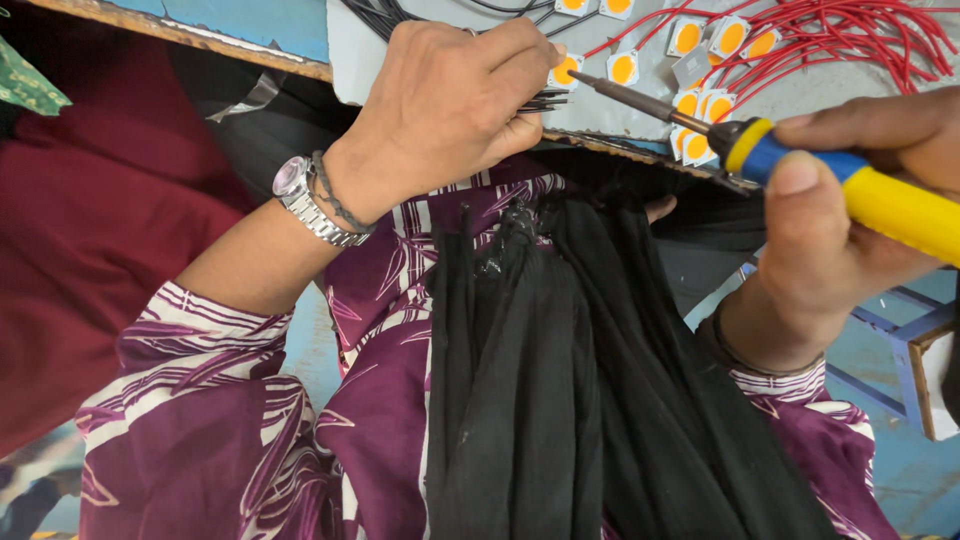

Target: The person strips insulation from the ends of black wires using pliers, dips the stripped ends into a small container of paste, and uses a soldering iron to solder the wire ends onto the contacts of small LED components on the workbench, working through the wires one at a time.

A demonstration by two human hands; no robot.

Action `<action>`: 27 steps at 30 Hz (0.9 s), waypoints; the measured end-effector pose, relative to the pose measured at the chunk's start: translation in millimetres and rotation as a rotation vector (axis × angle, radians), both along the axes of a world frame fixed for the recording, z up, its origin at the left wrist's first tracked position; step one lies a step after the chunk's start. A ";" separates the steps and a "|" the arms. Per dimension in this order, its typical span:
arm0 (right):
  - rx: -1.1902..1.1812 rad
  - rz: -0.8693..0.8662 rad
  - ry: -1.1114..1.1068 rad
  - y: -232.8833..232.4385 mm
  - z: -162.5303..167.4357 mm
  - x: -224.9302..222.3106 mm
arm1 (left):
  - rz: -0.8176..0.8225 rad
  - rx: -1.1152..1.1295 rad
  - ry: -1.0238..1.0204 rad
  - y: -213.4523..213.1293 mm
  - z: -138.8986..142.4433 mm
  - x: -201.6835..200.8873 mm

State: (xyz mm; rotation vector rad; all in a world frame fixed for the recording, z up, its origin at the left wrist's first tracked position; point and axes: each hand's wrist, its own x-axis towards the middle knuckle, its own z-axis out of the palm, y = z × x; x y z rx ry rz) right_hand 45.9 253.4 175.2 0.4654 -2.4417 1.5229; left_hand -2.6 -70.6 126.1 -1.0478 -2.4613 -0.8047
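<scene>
The soldering iron (700, 125) tip rests on a chip (566, 70) on the board (820, 90), right of the wire bundle (545, 100).

blue floor (890, 470), blue frame (905, 335) right, worn workbench edge (190, 35).

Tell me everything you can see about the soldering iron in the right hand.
The soldering iron has a yellow handle, a blue grip section with a yellow collar, a black ferrule and a slim dark metal shaft ending in a pointed tip. It lies nearly level, tip aimed left and slightly up, reaching a small square chip with an orange centre on the grey board. The right hand grips the handle, thumb pressed on the blue section.
</scene>
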 end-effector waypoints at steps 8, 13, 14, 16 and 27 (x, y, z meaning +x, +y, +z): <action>0.001 -0.003 -0.020 -6.5 1.3 1.9 | 0.006 -0.005 0.002 0.0 1.0 0.0; 0.001 -0.008 -0.054 -12.5 6.8 3.5 | 0.002 0.001 -0.002 0.0 0.5 0.5; 0.006 -0.006 -0.056 -12.7 7.0 3.4 | 0.003 -0.002 -0.002 0.1 0.2 0.5; 0.019 0.002 -0.057 -11.7 6.5 2.7 | 0.005 -0.010 -0.005 0.3 -0.2 0.3; -0.002 -0.031 0.012 1.2 -4.1 0.7 | 0.007 -0.017 0.002 0.4 0.4 0.7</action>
